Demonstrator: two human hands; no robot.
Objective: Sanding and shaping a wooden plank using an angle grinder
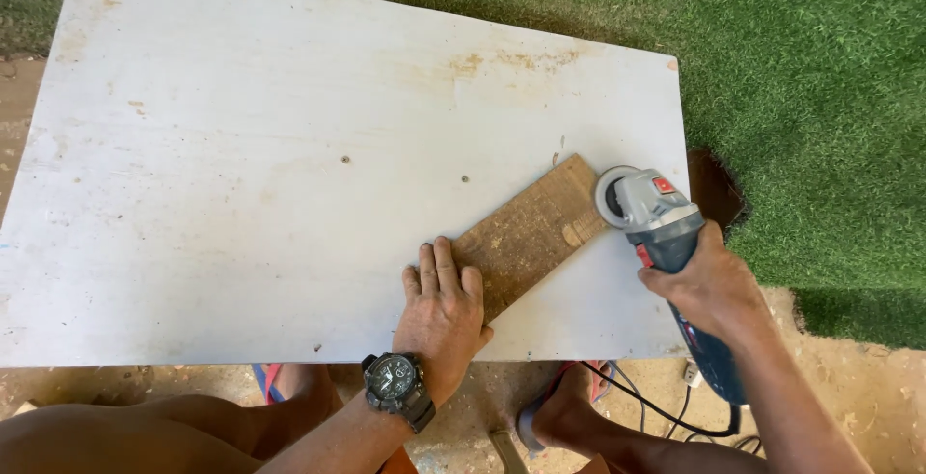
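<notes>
Under our hands lay a white, stained bench (241, 175), green turf beyond. Our left hand (442, 310) pressed flat on a brown board (531, 233); our right hand (709, 286) clamped a blue grinder (656, 218) at the board's far end.

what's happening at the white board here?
A person crouches over a white board lying on the ground. The left hand, palm down, pins a brown wood piece flat on the board. The right hand holds a blue-grey angle grinder, its disc at the far end of the wood piece. The grinder's cord trails past the person's feet. Green turf lies beyond the board.
</notes>
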